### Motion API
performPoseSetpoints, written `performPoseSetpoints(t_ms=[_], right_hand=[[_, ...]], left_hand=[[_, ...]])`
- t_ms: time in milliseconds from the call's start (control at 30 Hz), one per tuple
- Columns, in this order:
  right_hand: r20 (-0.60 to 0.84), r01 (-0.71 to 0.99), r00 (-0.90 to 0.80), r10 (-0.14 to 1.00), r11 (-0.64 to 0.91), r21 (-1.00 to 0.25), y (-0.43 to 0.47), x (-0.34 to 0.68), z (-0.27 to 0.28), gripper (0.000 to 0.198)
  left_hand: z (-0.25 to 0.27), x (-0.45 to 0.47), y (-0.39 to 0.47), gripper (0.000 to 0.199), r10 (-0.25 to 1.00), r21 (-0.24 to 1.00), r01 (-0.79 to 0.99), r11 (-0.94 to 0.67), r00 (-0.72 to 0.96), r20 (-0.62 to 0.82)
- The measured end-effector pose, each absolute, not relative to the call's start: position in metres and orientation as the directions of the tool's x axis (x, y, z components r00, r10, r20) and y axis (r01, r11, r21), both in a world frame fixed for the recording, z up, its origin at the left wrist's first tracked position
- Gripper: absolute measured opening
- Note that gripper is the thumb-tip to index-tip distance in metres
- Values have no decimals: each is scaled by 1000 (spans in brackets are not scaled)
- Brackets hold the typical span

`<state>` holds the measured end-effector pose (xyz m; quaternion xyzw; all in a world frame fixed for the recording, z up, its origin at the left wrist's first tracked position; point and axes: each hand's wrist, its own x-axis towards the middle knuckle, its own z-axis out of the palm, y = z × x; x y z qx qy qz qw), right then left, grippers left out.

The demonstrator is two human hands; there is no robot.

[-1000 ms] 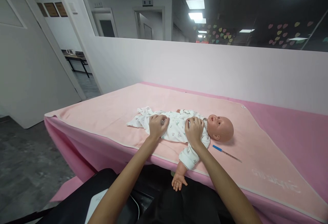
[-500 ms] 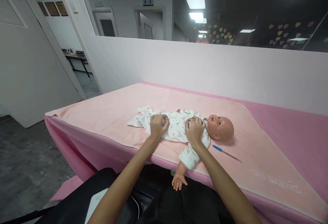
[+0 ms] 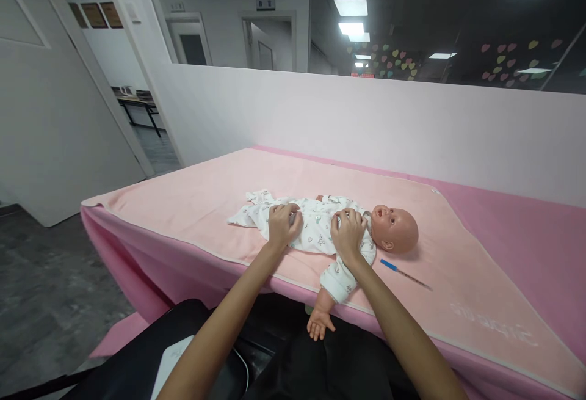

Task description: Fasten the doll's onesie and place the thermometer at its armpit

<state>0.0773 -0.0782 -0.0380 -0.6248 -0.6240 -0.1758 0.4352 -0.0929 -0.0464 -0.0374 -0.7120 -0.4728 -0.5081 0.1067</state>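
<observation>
A baby doll (image 3: 394,229) lies on its back on the peach towel, head to the right. Its white patterned romper (image 3: 315,238) covers body and legs. My left hand (image 3: 284,226) is closed with curled fingers on the romper low on the doll's body. Near the doll's chest, below its chin, my right hand (image 3: 348,235) is closed on the cloth in the same way. The fingertips of both hands are partly hidden. One doll arm (image 3: 323,317) hangs over the table's front edge, palm up, between my forearms.
A thin rod with a blue end (image 3: 389,264), like a thermometer, lies beside the doll's head. The peach towel (image 3: 183,195) rests over a pink cloth (image 3: 540,229) on the table. Behind stands a white wall (image 3: 366,119) with a window above. A black chair (image 3: 183,327) is at the lower left.
</observation>
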Motion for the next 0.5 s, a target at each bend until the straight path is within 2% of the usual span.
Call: performPoseSetpoints(t_ms=[133,333,500], right_hand=[[769,932,153,620,169,-321,-78,77,-38,18],[769,934,149,622,167,-317,-78,77,-38,18],[764,934,151,627,162,-318,-78,77,-38,17]], left_hand=[[-38,-94,-47,9,604,347,781,-519,48,796],[-37,-95,-48,12,587,334,744,-578,95,804],[-37,-96,-48,10,602,326,763,-558,101,792]])
